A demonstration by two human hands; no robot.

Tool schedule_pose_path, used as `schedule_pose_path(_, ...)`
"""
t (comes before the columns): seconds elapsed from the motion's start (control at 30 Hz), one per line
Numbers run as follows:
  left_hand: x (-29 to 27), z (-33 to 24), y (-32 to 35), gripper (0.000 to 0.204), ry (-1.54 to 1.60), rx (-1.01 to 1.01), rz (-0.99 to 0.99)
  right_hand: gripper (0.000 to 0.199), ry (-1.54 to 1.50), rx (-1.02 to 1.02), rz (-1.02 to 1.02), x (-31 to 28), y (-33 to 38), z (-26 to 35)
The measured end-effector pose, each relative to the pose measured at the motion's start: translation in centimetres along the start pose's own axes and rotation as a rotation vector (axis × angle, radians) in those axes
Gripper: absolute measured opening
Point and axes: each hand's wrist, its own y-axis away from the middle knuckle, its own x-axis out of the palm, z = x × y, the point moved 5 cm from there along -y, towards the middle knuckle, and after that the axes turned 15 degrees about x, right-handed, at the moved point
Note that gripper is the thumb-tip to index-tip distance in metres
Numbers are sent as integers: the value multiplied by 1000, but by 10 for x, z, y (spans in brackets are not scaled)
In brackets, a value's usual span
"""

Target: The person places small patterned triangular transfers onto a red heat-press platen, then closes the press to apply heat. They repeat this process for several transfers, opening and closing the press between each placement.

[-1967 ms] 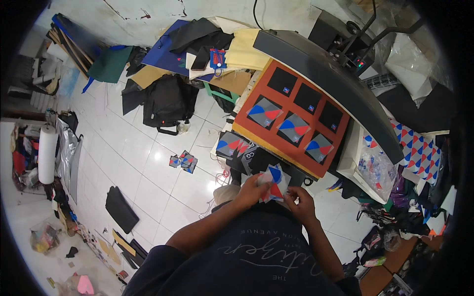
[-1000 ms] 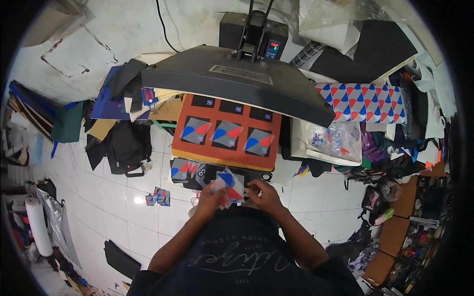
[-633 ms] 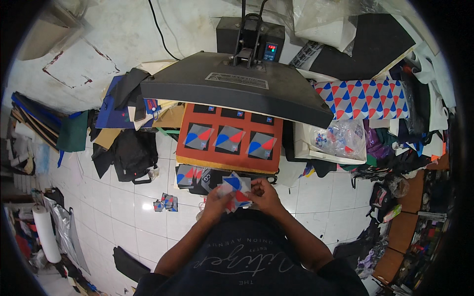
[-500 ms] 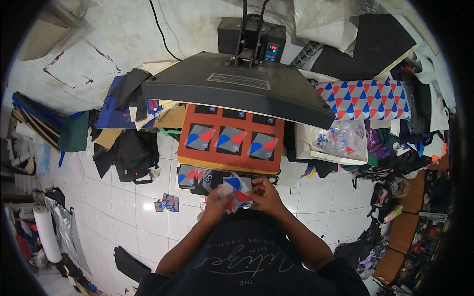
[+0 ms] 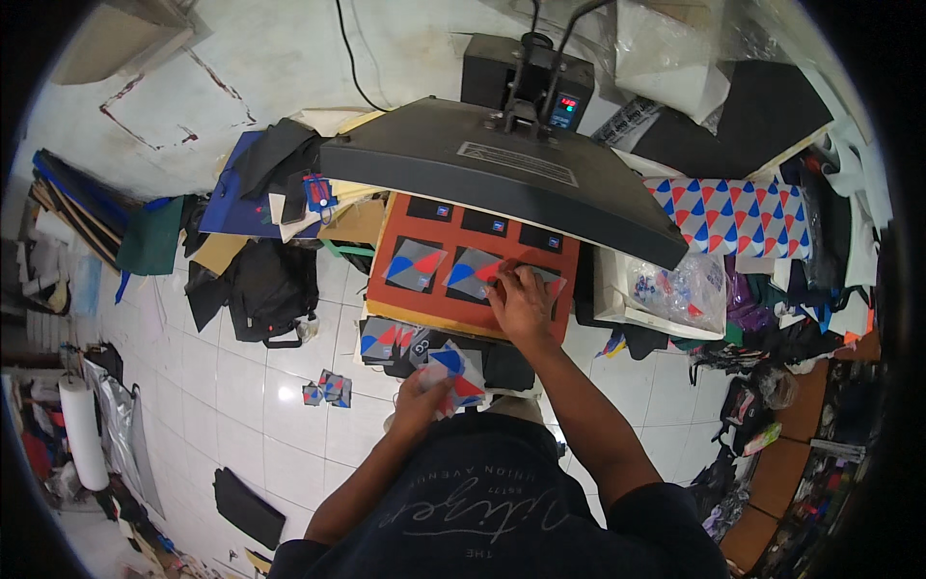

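Right hand [image 5: 521, 304] on flat orange platen [image 5: 405, 304], left hand [image 5: 420, 405] gripping glossy, possibly paper, prints [image 5: 453, 372]

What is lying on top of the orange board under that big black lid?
On the orange board lie grey patterned pieces and small black rectangles. The right hand covers part of one piece; the black lid hides the board's back edge.

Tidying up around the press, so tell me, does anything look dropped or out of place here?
Yes. A few small red, blue and grey printed pieces lie loose on the white tiled floor, apart from the stack of similar pieces below the orange press bed.
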Motion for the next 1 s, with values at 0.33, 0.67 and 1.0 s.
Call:
schedule_pose_path(0.33,-32,0,3,26,1,4,-71,40,60,-10,115,28,-9,3)
schedule_pose_path(0.67,-35,7,-2,27,-12,-8,-62,41,2,-23,121,22,-8,3)
schedule_pose_path(1.0,-28,-1,8,27,-11,-39,-40,42,-29,-22,139,25,5,-4)
